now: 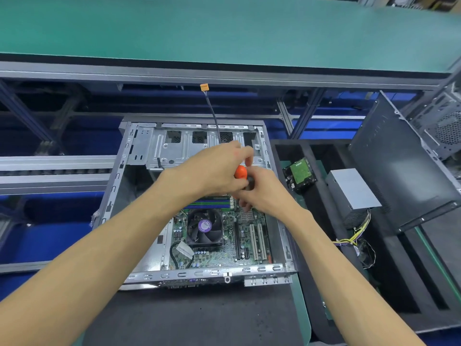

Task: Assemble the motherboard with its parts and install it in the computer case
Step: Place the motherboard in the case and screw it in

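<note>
The open metal computer case [139, 146] lies flat on a dark mat. Inside it sits the green motherboard [224, 248] with a black CPU fan [204, 227], memory sticks [209, 204] and white expansion slots [257, 242]. My left hand [217, 168] grips the top of an orange-handled screwdriver [240, 172] above the board's far right corner. My right hand [262, 193] holds the screwdriver lower down, near its shaft. The tip is hidden behind my fingers. A black cable with an orange connector [204, 87] sticks up from the case's back.
A black foam tray [389, 283] on the right holds a hard drive [300, 174] and a grey power supply [353, 191] with yellow wires. The dark case side panel [399, 166] leans at far right. A green shelf [224, 28] spans the back.
</note>
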The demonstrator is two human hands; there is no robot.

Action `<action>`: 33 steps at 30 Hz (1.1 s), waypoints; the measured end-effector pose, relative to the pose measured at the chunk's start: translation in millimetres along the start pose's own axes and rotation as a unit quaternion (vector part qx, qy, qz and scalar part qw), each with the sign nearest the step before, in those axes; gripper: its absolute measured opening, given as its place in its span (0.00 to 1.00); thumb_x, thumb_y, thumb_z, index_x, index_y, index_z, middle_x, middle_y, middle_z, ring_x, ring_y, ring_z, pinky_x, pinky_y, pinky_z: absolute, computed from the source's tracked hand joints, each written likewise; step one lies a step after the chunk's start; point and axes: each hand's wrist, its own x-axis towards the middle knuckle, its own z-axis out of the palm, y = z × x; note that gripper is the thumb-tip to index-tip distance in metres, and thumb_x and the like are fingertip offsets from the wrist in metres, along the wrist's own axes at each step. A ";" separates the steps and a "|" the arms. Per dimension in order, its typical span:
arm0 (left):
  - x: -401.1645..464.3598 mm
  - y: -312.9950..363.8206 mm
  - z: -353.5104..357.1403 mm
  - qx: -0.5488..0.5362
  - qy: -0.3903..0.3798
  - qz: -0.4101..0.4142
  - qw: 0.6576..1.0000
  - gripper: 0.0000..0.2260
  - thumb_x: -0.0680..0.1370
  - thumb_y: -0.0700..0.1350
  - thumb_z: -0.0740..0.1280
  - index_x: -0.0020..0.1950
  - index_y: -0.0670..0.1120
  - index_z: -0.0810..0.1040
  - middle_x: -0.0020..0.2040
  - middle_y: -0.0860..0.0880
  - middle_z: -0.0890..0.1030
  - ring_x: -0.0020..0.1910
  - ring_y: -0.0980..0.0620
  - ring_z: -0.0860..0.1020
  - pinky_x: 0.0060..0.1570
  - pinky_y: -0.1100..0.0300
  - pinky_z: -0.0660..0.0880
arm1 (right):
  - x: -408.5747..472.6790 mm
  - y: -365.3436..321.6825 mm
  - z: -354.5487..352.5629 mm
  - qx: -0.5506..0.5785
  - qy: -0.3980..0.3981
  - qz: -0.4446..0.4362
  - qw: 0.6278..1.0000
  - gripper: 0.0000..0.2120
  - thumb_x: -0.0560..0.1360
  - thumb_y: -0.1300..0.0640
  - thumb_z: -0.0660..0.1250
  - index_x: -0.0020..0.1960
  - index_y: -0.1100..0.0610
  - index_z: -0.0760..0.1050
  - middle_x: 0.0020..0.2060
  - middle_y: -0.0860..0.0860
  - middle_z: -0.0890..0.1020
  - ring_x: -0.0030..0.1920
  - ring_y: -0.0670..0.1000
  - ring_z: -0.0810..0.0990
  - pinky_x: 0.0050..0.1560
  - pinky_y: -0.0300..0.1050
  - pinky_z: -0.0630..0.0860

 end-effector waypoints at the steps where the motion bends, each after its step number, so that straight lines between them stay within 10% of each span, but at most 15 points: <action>1: -0.5 0.7 1.2 0.028 0.021 -0.028 0.999 0.15 0.76 0.57 0.68 0.55 0.49 0.74 0.47 0.49 0.77 0.44 0.46 0.77 0.44 0.51 0.75 | 0.5 -0.1 0.1 -0.003 0.000 0.001 1.000 0.07 0.74 0.55 0.73 0.43 0.50 0.75 0.31 0.50 0.83 0.26 0.54 0.83 0.30 0.55 0.82; 8: 2.3 -2.1 -1.6 -0.026 -0.044 0.014 0.999 0.12 0.76 0.43 0.67 0.60 0.49 0.76 0.47 0.51 0.72 0.46 0.49 0.73 0.47 0.55 0.71 | -1.1 -2.2 0.5 -0.020 0.013 -0.006 1.000 0.12 0.74 0.57 0.73 0.44 0.44 0.71 0.32 0.51 0.83 0.26 0.53 0.83 0.28 0.48 0.81; 13: 0.3 -1.4 4.9 0.047 0.044 -0.062 0.996 0.17 0.75 0.60 0.68 0.52 0.47 0.74 0.43 0.48 0.79 0.43 0.44 0.77 0.41 0.52 0.74 | 0.5 -1.9 1.3 -0.028 0.012 0.003 1.000 0.09 0.75 0.55 0.75 0.42 0.50 0.75 0.30 0.52 0.82 0.25 0.52 0.83 0.28 0.50 0.81; 18: 1.3 -0.4 -2.9 -0.017 -0.039 0.030 0.999 0.10 0.77 0.42 0.66 0.57 0.48 0.76 0.50 0.49 0.73 0.48 0.48 0.74 0.49 0.52 0.72 | -1.4 -2.9 1.8 -0.039 0.020 -0.013 0.999 0.12 0.74 0.56 0.73 0.43 0.45 0.71 0.32 0.50 0.82 0.25 0.51 0.82 0.26 0.45 0.79; 23: -2.3 6.8 6.5 0.064 0.042 -0.060 0.995 0.19 0.76 0.62 0.66 0.52 0.46 0.73 0.44 0.47 0.77 0.43 0.43 0.77 0.41 0.52 0.73 | -0.7 -4.4 1.8 -0.039 0.015 0.007 0.999 0.09 0.74 0.55 0.73 0.40 0.48 0.74 0.30 0.51 0.82 0.25 0.51 0.83 0.26 0.45 0.78; 29: -1.6 2.8 -3.1 -0.009 -0.055 0.016 0.998 0.10 0.76 0.39 0.65 0.56 0.49 0.76 0.52 0.48 0.73 0.51 0.45 0.76 0.51 0.50 0.74 | -2.0 -3.7 2.8 -0.043 0.018 -0.006 0.999 0.09 0.75 0.55 0.74 0.43 0.50 0.73 0.29 0.51 0.82 0.24 0.49 0.82 0.24 0.38 0.75; 33: -5.6 1.6 5.3 0.048 0.041 -0.068 0.996 0.19 0.77 0.60 0.67 0.57 0.46 0.72 0.49 0.47 0.78 0.46 0.43 0.77 0.46 0.49 0.77 | 0.1 -3.2 3.3 -0.045 0.011 -0.003 0.999 0.08 0.75 0.55 0.74 0.43 0.50 0.75 0.30 0.50 0.81 0.24 0.49 0.82 0.24 0.36 0.72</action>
